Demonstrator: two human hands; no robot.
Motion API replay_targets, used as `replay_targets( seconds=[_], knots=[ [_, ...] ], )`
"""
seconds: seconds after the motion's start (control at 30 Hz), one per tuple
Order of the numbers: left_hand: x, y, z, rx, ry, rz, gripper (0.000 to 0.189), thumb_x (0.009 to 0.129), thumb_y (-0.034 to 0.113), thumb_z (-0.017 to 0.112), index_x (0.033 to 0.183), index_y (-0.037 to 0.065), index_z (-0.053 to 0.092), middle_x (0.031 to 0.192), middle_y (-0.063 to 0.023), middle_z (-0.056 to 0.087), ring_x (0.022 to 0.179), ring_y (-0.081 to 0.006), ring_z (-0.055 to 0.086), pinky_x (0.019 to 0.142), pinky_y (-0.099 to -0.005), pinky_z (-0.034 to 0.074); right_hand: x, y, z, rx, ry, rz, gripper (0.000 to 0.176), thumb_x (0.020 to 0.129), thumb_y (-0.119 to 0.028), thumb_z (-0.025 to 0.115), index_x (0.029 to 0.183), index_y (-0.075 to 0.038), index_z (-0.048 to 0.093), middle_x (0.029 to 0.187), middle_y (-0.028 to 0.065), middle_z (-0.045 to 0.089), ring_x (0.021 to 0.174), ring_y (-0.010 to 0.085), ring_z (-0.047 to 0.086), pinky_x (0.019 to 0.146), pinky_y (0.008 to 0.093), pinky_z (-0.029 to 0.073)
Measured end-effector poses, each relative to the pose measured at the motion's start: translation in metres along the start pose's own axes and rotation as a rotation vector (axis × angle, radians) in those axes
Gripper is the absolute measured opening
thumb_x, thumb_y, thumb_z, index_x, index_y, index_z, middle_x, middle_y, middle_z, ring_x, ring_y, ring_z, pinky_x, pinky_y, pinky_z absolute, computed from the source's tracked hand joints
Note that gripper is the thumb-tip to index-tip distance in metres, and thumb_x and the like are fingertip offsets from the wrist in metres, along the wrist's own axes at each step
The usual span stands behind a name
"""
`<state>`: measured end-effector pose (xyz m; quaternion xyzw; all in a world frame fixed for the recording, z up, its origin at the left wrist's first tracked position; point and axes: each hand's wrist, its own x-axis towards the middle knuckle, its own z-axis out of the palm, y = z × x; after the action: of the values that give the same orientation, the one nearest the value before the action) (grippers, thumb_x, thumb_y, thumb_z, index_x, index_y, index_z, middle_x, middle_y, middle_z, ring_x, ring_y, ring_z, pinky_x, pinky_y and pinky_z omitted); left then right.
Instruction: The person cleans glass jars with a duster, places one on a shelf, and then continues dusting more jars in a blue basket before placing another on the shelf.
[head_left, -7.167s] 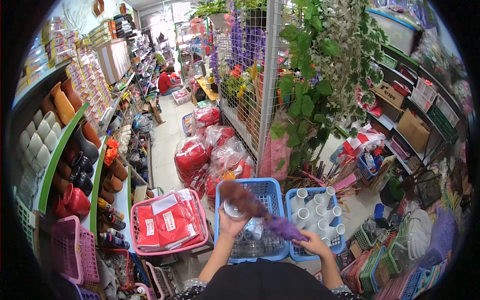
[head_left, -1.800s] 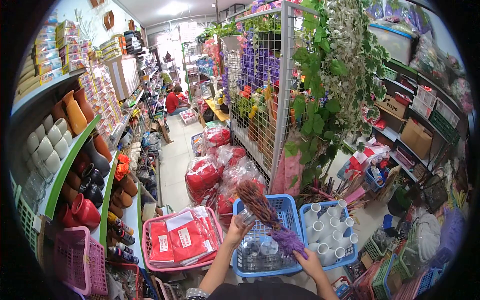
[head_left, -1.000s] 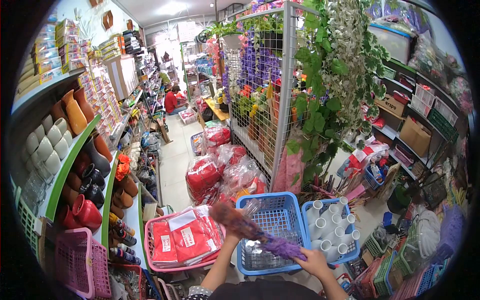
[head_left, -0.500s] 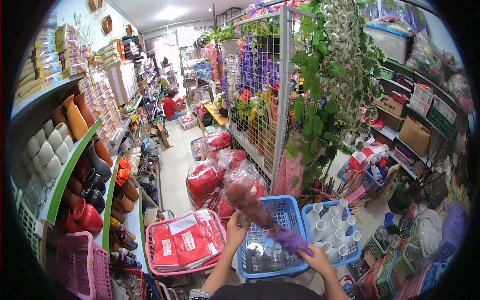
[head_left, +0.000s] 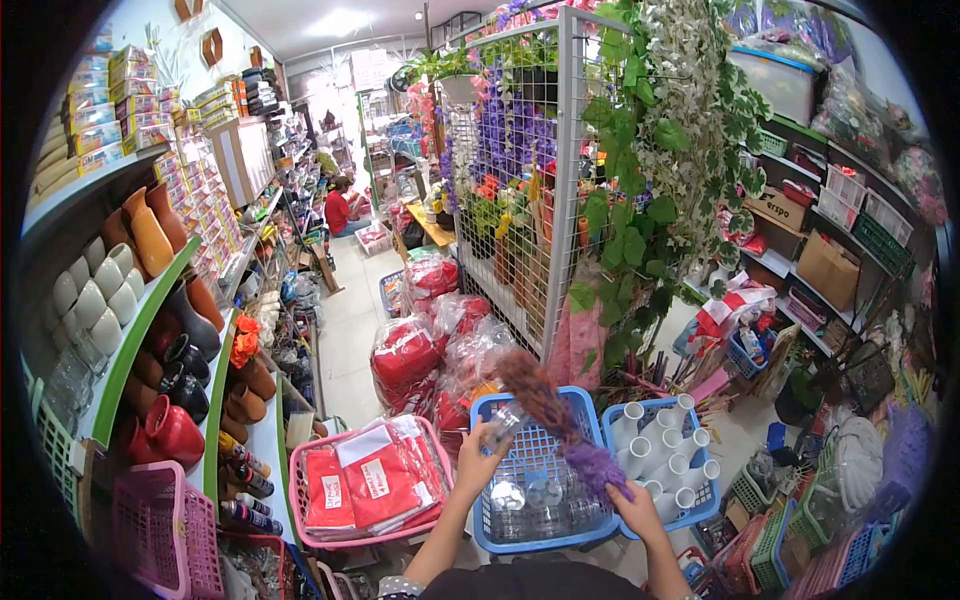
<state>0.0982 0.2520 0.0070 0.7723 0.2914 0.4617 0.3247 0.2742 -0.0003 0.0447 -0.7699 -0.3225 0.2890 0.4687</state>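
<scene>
My left hand (head_left: pixel 478 458) is closed round a small clear glass (head_left: pixel 504 424), held over the left rim of a blue basket (head_left: pixel 487 540). In my right hand (head_left: pixel 636 508) is a feather duster, its fluffy brown part (head_left: pixel 535 390) tilted up to the left and its purple part (head_left: pixel 592 465) by my fingers. The duster hangs across the basket's right half, apart from the glass. Several clear glasses (head_left: pixel 545 515) stand in the bottom of that basket.
A second blue basket (head_left: pixel 612 440) holds several white vases (head_left: pixel 668 448). To the left is a pink basket (head_left: pixel 300 500) of red packets. Bagged red goods (head_left: pixel 408 350) and a wire rack (head_left: pixel 560 200) stand ahead. Vase shelves (head_left: pixel 150 330) line the left; a person (head_left: pixel 342 210) sits far down the aisle.
The duster has swung to the right, away from my left hand, and the glass now shows plainly. My right hand has shifted slightly right and up.
</scene>
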Motion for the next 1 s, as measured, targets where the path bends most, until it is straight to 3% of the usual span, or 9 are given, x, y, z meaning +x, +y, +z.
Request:
replay_targets(
  seconds=[0.1,0.23,0.47,0.53,0.67,0.7,0.83,0.9,1.0],
  knots=[
    [0.005,0.015,-0.004,-0.602,-0.058,-0.539,0.031,0.083,0.015,0.067,0.108,0.000,0.055,0.107,-0.0095,0.062,0.105,-0.0268,0.057,0.091,-0.0351,0.044,-0.005,0.013,0.007,0.249,-0.107,-0.039,0.040,0.087,-0.038,0.060,0.103,-0.001,0.063,0.074,0.0063,0.063,0.069,0.0116,0.055,0.066,0.0284,0.045],
    [0.012,0.010,-0.002,-1.838,-0.043,-0.667,0.038,0.087,0.022,0.059,0.121,0.006,0.051,0.120,-0.0109,0.057,0.107,-0.0264,0.057,0.093,-0.0398,0.046,0.000,0.038,0.014,0.239,-0.226,-0.064,0.038,0.086,-0.035,0.061,0.104,-0.002,0.062,0.073,0.0071,0.063,0.067,0.0118,0.054,0.066,0.0288,0.045],
    [0.009,0.001,0.022,-1.817,0.163,-0.933,0.035,0.090,0.033,0.054,0.113,0.007,0.056,0.112,-0.0097,0.061,0.103,-0.0239,0.058,0.093,-0.0403,0.047,0.005,0.025,0.029,-0.219,-0.100,-0.333,0.038,0.082,-0.039,0.062,0.103,-0.009,0.063,0.069,0.0211,0.060,0.066,0.0400,0.059,0.058,0.0414,0.045],
    [-0.003,-0.024,0.026,-1.948,-0.106,-0.701,0.034,0.092,0.038,0.049,0.112,0.012,0.056,0.107,-0.0062,0.063,0.098,-0.0218,0.060,0.090,-0.0402,0.049,0.006,0.011,0.022,-0.260,-0.052,-0.301,0.037,0.082,-0.040,0.062,0.103,-0.010,0.063,0.068,0.0206,0.060,0.065,0.0397,0.059,0.058,0.0418,0.045],
    [0.008,-0.003,0.021,-1.748,0.148,-1.036,0.037,0.092,0.040,0.047,0.115,0.012,0.054,0.109,-0.0051,0.062,0.100,-0.0203,0.059,0.093,-0.0397,0.047,0.008,0.006,0.018,-0.278,-0.031,-0.237,0.036,0.082,-0.041,0.060,0.104,-0.012,0.063,0.071,0.0203,0.061,0.067,0.0388,0.059,0.058,0.0424,0.045],
    [-0.001,-0.001,0.022,-1.808,0.122,-0.762,0.039,0.090,0.043,0.048,0.115,0.014,0.054,0.109,-0.0063,0.061,0.097,-0.0211,0.059,0.094,-0.0420,0.045,0.007,0.007,0.018,-0.291,-0.085,-0.263,0.037,0.082,-0.041,0.060,0.104,-0.011,0.062,0.071,0.0203,0.061,0.068,0.0385,0.060,0.059,0.0426,0.045],
    [0.004,-0.007,0.012,-1.895,0.012,-0.688,0.037,0.091,0.040,0.042,0.108,0.012,0.058,0.106,-0.0081,0.063,0.103,-0.0262,0.057,0.099,-0.0542,0.035,0.008,0.013,0.016,-0.507,-0.073,-0.343,0.036,0.082,-0.039,0.060,0.104,-0.011,0.062,0.073,0.0205,0.062,0.071,0.0385,0.060,0.061,0.0436,0.046],
    [0.014,0.022,0.002,-1.926,0.174,-1.032,0.038,0.091,0.041,0.039,0.105,0.013,0.059,0.104,-0.0069,0.063,0.103,-0.0279,0.057,0.101,-0.0547,0.034,0.010,0.017,0.023,-0.354,-0.029,-0.234,0.035,0.081,-0.039,0.061,0.104,-0.013,0.062,0.076,0.0195,0.063,0.073,0.0384,0.061,0.063,0.0441,0.047],
    [0.001,0.005,0.010,-1.983,-0.021,-0.680,0.030,0.086,0.036,0.052,0.105,0.015,0.061,0.105,-0.0044,0.065,0.100,-0.0240,0.060,0.102,-0.0569,0.030,0.011,0.022,0.020,-0.511,-0.131,-0.389,0.035,0.080,-0.039,0.062,0.105,-0.015,0.062,0.077,0.0190,0.063,0.073,0.0383,0.061,0.063,0.0443,0.047]
  ],
)
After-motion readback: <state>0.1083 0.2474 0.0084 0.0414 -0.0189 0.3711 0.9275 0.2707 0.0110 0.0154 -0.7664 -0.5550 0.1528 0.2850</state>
